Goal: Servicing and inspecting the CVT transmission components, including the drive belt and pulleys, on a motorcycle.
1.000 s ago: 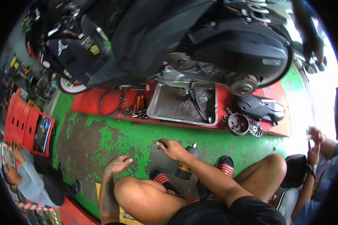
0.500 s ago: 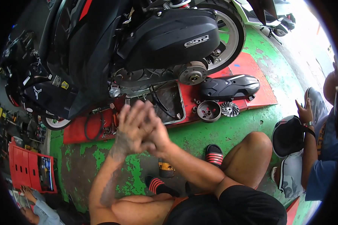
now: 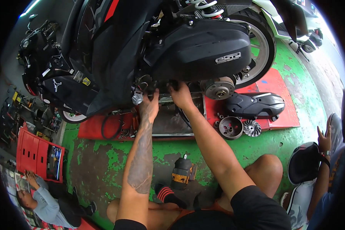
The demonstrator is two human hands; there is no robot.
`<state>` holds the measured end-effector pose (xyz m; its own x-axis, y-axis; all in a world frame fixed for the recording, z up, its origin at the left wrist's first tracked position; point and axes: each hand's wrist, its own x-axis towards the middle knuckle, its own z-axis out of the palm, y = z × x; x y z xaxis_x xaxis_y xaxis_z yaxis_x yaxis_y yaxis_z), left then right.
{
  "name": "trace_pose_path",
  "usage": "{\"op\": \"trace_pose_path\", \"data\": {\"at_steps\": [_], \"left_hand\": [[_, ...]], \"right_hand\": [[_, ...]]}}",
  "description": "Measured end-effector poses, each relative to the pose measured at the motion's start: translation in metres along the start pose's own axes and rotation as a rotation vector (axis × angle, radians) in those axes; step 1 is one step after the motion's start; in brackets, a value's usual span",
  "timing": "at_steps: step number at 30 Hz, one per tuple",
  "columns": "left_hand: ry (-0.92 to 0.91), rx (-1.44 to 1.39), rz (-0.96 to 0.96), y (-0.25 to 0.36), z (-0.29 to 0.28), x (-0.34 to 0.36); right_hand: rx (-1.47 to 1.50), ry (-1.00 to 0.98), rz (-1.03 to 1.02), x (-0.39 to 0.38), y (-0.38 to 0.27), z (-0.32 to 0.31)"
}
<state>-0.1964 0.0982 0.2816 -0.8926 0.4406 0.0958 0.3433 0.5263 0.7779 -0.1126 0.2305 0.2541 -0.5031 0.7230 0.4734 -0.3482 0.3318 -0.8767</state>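
Both my hands reach up to the opened drive housing of a black scooter (image 3: 203, 53). My left hand (image 3: 150, 106) is curled at the front end of the housing, beside a silver fitting (image 3: 137, 98). A little to its right, my right hand (image 3: 182, 96) has its fingers bent up under the black engine cover. Both hands look closed on dark parts in the shadow there, which I cannot make out. Right of my right hand sits the exposed round clutch hub (image 3: 219, 90). Below my wrists a metal tray (image 3: 172, 119) rests on the red lift platform (image 3: 92, 128).
On the platform's right lie a black cover (image 3: 255, 105), a clutch bell (image 3: 230, 127) and a finned pulley disc (image 3: 252, 128). A black and yellow power tool (image 3: 182, 172) stands on the green floor. One person (image 3: 46, 199) sits lower left; another (image 3: 326, 165) is at right, near a red tool cabinet's opposite side.
My hands, pressed together above the tray before, have parted and moved up to the drive housing. The view has shifted, and more of the power tool on the floor shows.
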Motion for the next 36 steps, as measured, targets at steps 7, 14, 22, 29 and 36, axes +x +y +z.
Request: {"op": "trace_pose_path", "data": {"at_steps": [7,14,22,29,36], "left_hand": [[0.029,0.235,0.062,0.045,0.017,0.031],[0.116,0.314,0.163,0.040,0.016,0.031],[0.083,0.105,0.219,0.004,0.010,0.037],[0.024,-0.185,0.001,0.011,0.006,-0.014],[-0.050,-0.652,-0.006,-0.033,0.011,-0.080]], "right_hand": [[-0.197,0.073,-0.016,0.011,0.017,0.014],[-0.253,-0.019,0.008,0.012,0.012,0.030],[0.022,-0.115,-0.059,0.021,0.019,0.022],[0.012,-0.143,0.109,-0.009,0.000,0.011],[-0.177,-0.032,0.025,-0.088,-0.041,-0.006]]}}
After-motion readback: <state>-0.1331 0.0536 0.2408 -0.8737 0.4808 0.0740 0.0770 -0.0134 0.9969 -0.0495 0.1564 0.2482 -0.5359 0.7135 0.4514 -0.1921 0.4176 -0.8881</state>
